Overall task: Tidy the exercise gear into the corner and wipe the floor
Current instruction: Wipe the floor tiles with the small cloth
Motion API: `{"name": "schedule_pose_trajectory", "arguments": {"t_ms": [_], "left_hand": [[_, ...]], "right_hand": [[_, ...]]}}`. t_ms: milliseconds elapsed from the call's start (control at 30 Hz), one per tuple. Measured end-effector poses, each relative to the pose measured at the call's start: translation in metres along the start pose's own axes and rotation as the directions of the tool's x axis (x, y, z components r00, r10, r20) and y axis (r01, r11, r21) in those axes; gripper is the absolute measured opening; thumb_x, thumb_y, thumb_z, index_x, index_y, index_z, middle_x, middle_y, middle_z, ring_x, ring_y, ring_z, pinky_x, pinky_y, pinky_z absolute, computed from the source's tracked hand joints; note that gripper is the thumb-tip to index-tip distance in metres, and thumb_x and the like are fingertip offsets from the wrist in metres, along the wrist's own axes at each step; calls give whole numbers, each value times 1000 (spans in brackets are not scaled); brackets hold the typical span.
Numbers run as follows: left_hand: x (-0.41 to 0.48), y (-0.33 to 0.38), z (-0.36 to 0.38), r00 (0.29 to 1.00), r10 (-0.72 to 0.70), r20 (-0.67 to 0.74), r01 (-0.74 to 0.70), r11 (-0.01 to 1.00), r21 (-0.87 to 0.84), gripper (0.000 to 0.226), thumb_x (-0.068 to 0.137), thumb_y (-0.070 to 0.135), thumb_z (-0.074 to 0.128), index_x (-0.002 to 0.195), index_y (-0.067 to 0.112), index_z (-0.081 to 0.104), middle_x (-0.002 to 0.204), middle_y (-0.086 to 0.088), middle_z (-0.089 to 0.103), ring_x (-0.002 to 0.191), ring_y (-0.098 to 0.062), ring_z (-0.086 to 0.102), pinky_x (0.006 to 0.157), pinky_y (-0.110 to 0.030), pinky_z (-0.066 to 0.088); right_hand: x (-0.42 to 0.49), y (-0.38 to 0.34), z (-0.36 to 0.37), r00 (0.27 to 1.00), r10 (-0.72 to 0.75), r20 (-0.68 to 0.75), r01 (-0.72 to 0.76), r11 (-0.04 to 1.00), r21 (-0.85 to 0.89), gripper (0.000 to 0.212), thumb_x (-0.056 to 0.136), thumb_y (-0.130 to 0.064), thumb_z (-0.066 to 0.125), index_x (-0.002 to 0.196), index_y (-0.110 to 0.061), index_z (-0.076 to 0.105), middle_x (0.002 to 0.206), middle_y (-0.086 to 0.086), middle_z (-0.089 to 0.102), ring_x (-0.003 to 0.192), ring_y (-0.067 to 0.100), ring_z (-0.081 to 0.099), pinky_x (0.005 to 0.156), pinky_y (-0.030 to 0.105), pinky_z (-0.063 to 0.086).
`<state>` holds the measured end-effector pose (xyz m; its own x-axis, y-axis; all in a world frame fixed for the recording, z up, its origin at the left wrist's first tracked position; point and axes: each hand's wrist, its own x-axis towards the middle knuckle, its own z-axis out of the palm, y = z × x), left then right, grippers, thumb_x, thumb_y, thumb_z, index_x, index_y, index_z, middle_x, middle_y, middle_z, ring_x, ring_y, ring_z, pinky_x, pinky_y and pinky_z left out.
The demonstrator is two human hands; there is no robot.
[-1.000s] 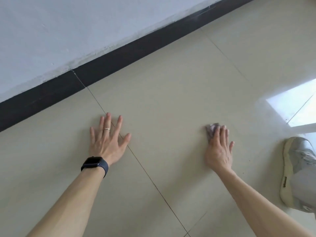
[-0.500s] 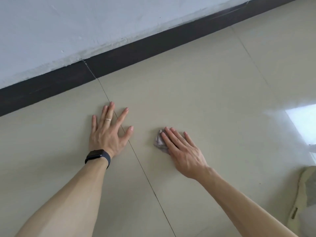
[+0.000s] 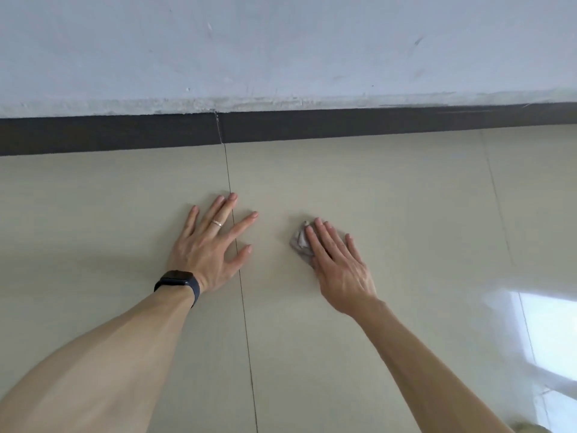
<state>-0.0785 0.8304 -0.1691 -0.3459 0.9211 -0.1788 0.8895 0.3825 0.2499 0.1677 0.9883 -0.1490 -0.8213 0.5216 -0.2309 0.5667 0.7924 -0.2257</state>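
A small crumpled grey cloth (image 3: 299, 242) lies on the beige tiled floor (image 3: 406, 214). My right hand (image 3: 338, 265) presses flat on it with straight fingers, and most of the cloth is hidden under the palm. My left hand (image 3: 212, 245) rests flat on the floor to the left, fingers spread across a tile joint, with a ring on one finger and a black watch on the wrist. No exercise gear is in view.
A dark skirting board (image 3: 343, 125) runs along the foot of a white wall (image 3: 281, 48) just beyond the hands. A bright window reflection (image 3: 549, 332) lies on the floor at the right.
My right hand slid the cloth leftwards across the floor, from far right to close beside my left hand. The view turned square to the wall, and the shoe at the right left the frame.
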Motion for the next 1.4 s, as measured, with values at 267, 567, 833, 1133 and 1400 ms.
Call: {"name": "schedule_pose_trajectory", "arguments": {"t_ms": [267, 567, 833, 1133, 1400], "left_hand": [[3, -2, 4, 999, 2, -39, 0, 999, 42, 62, 92, 62, 27, 152, 49, 19, 167, 4, 0, 153, -16, 5, 121, -51, 10], [4, 0, 2, 998, 11, -64, -8, 999, 47, 64, 91, 60, 37, 152, 47, 24, 167, 1, 5, 153, -16, 7, 121, -52, 14], [3, 1, 1, 999, -1, -33, 3, 999, 41, 65, 91, 61, 38, 152, 50, 18, 167, 2, 1, 153, -16, 4, 121, -52, 13], [2, 1, 3, 999, -3, -33, 3, 1000, 23, 62, 93, 61, 33, 152, 52, 16, 166, 5, -4, 153, -14, -2, 122, -50, 5], [-1, 0, 5, 998, 12, -69, -12, 1000, 4, 61, 94, 60, 39, 151, 51, 21, 166, 6, 2, 153, -14, 4, 123, -49, 6]], "right_hand": [[117, 48, -38, 694, 717, -64, -678, 681, 277, 60, 106, -32, 26, 159, -17, 1, 167, 5, -2, 153, 21, -4, 121, 53, 1], [140, 66, -42, 834, 531, -151, -512, 846, 147, 59, 106, -30, 25, 159, -11, 7, 167, 7, 2, 154, 22, -2, 121, 50, 1], [128, -27, -22, 999, 50, 9, -51, 995, 91, 61, 105, -28, 28, 159, -17, 1, 167, -2, -6, 153, 15, -8, 121, 45, -5], [47, -3, -14, 976, 208, -58, -207, 978, 31, 70, 94, -7, 34, 159, -21, 11, 167, -1, 6, 154, 20, 1, 122, 56, 11], [-53, -34, 17, 976, -211, 63, 211, 977, 0, 79, 85, -1, 42, 157, -28, 24, 165, -6, 16, 153, 15, 11, 118, 53, 25]]}}
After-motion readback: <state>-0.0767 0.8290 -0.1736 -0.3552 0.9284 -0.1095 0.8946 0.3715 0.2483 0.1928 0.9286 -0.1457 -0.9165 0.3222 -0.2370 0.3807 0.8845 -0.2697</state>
